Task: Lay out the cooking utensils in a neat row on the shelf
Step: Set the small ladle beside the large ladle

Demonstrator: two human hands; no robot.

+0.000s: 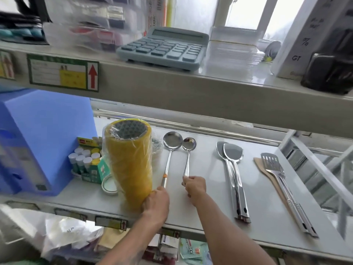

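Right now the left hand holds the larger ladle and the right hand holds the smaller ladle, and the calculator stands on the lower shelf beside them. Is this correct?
Not quite. In the head view the calculator stands on the upper shelf, above the ladles. The rest holds: left hand on the larger ladle, right hand on the smaller ladle.

White box (305, 41) reads "%" and "GT"; shelf label (63, 73) shows a red arrow

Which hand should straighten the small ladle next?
Probably the right. The right hand already grips the small ladle by its handle end, with bare shelf on its right. The left hand is at the base of the yellow tape roll and the large ladle.
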